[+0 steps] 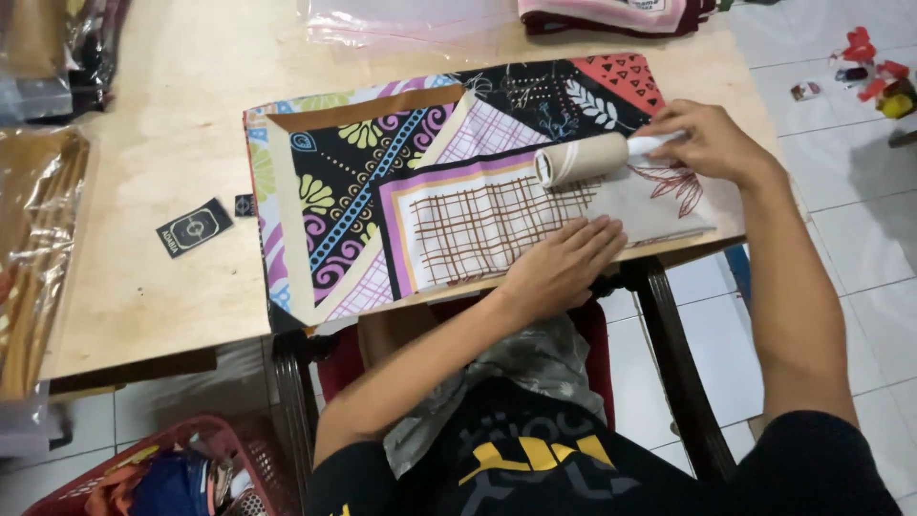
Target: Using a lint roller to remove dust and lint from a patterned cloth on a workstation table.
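Note:
A folded patterned cloth (382,182) in black, pink, yellow and white lies flat on a light wooden table (162,153). My left hand (564,263) presses palm-down on the cloth's near edge, fingers spread flat. My right hand (702,139) grips the white handle of a lint roller (583,158), whose pale cylinder rests on the cloth just beyond my left hand.
A small black card (194,226) lies on the table left of the cloth. Clear plastic bags (38,220) sit at the left edge and another (401,19) at the back. Folded cloth (611,14) lies at the far edge. A red basket (172,468) stands on the tiled floor.

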